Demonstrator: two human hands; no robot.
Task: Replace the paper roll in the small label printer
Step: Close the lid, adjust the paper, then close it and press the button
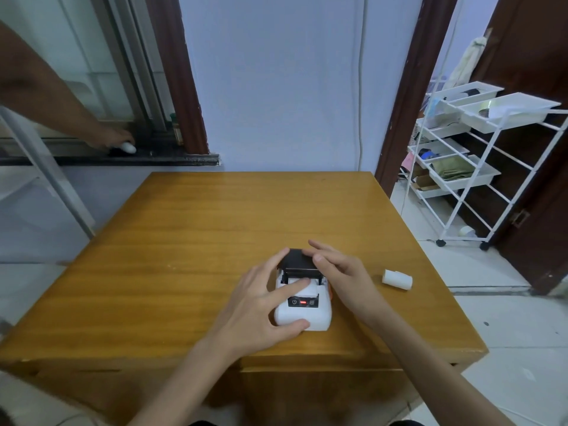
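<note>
Left hand (pixel 261 309) lies spread over the small white label printer (pixel 302 305), its thumb against the near front edge, its forefinger stretched across the top into the open paper bay, and another finger reaching up beside the raised black lid (pixel 299 259). It steadies the printer but closes on nothing. Right hand (pixel 341 272) comes in from the right with its fingers loosely spread, the fingertips resting on the right side of the upright lid; it grips nothing either. A red light shows on the dark control strip on the printer's top. The printer sits on the wooden desk (pixel 184 241), toward the near edge and slightly right of centre. One white paper roll (pixel 397 279) lies on its side on the desk, well to the right of the printer and clear of both hands. Whether another roll sits inside the bay I cannot tell, since the forefinger covers it.
</note>
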